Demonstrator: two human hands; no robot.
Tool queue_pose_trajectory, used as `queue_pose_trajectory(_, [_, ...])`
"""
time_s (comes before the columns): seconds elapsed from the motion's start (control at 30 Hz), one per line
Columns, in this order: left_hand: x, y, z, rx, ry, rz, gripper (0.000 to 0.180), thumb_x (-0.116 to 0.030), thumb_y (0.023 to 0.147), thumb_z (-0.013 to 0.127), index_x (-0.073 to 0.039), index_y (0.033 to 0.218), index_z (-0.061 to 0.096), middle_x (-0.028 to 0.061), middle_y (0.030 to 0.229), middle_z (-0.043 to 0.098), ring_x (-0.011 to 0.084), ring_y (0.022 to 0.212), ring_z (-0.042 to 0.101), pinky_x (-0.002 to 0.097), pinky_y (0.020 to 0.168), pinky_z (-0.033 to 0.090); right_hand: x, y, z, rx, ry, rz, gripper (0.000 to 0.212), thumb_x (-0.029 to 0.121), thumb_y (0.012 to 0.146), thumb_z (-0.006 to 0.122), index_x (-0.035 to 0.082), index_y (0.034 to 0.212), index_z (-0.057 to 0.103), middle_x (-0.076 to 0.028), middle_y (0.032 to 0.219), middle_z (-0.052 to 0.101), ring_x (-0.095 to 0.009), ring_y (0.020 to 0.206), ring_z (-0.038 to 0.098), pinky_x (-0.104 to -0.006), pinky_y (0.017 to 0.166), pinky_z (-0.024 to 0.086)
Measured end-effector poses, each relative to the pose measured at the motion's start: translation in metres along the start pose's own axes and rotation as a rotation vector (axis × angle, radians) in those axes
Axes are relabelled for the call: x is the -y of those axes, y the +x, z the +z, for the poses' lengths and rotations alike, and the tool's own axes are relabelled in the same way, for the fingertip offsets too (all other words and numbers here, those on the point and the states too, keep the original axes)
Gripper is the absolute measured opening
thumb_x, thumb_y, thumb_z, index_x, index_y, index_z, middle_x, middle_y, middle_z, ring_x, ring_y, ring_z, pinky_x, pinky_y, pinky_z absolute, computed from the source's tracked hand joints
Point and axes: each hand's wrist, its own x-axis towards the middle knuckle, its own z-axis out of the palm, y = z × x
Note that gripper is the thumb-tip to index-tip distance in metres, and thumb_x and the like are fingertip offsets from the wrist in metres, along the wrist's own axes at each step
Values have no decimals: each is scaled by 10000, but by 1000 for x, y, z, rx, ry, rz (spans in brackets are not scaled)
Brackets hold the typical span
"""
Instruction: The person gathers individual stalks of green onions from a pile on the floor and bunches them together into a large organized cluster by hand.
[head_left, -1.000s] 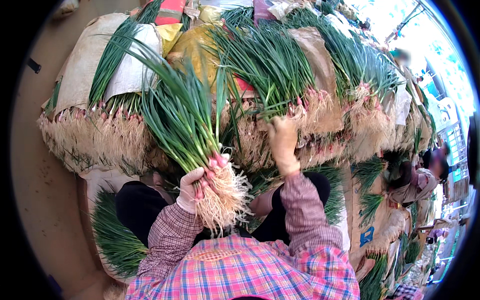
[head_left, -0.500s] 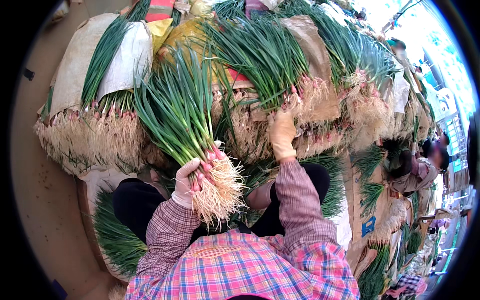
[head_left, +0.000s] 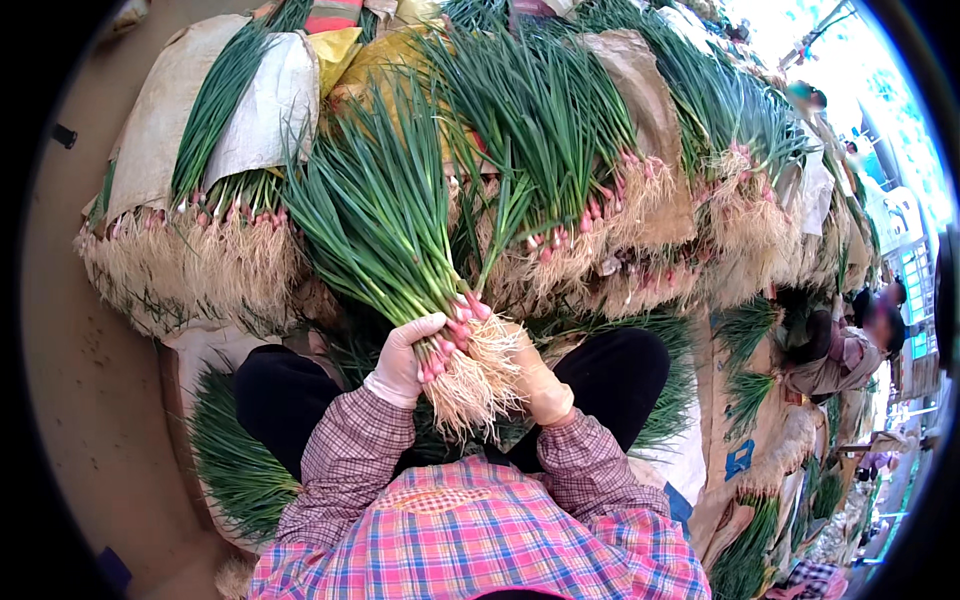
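Note:
In front of my lap, a thick bunch of green garlic (head_left: 385, 240) fans its long leaves away from me, with pink bulbs and pale stringy roots at the near end. My gloved left hand (head_left: 402, 358) is closed around the bunch just at the bulbs, thumb on top. At the right side of the roots is my gloved right hand (head_left: 540, 378), its fingers partly hidden behind them as it grips the bunch there. Just beyond lies a loose pile of garlic plants (head_left: 545, 150) on the heap, roots toward me.
Sacking (head_left: 640, 130) and a white sheet (head_left: 265, 100) cover parts of the long heap ahead. Cut green leaves (head_left: 235, 455) lie beside my left knee. On the right, another person (head_left: 845, 345) sits by smaller bunches (head_left: 750, 395). Bare brown floor (head_left: 110, 400) runs along the left.
My right hand has come back from the pile to the bunch in my left hand. A few stalks now lean against the bunch's right side. The view has shifted slightly.

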Motion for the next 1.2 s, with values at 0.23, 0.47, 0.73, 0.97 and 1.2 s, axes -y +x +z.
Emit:
queue_pose_trajectory(0.23, [0, 4, -9, 78, 17, -31, 285, -139, 819, 559, 43, 1038, 538, 70, 829, 601, 33, 573, 558, 117, 413, 437, 68, 33, 14, -250, -535, -344, 230, 156, 847, 616, 37, 1038, 570, 18, 866, 604, -46, 662, 481, -159, 585, 412])
queue_pose_trajectory(0.47, [-2, 1, -13, -1, -17, -2, 228, -108, 844, 516, 41, 1013, 551, 114, 805, 631, 73, 521, 569, 147, 425, 451, 44, 49, 19, -421, -541, -457, 72, 113, 867, 593, 65, 875, 540, -21, 777, 628, -35, 570, 493, -146, 508, 415])
queue_pose_trajectory(0.73, [-2, 2, -10, 14, 54, -38, 247, -117, 835, 526, 46, 1018, 551, 120, 791, 628, 78, 505, 567, 142, 376, 429, 32, 53, -6, -78, 112, -375, 174, 194, 952, 442, 43, 889, 501, 54, 660, 434, -16, 515, 389, -129, 440, 357])
queue_pose_trajectory(0.97, [-3, -1, -14, 1, 67, -40, 246, -122, 833, 520, 64, 988, 566, 122, 776, 628, 60, 506, 562, 131, 374, 427, 20, 29, 43, -193, -244, -281, 330, 330, 933, 481, 49, 1100, 532, -1, 891, 569, -48, 681, 513, -192, 593, 458])
queue_pose_trajectory(1.2, [-4, -2, 3, -64, 54, 33, 272, -114, 828, 516, 73, 1022, 553, 113, 757, 619, 66, 535, 578, 122, 409, 442, 15, 35, 41, -96, -43, -236, 327, 281, 959, 416, 28, 1156, 477, -72, 1024, 529, -177, 923, 573, -309, 791, 511])
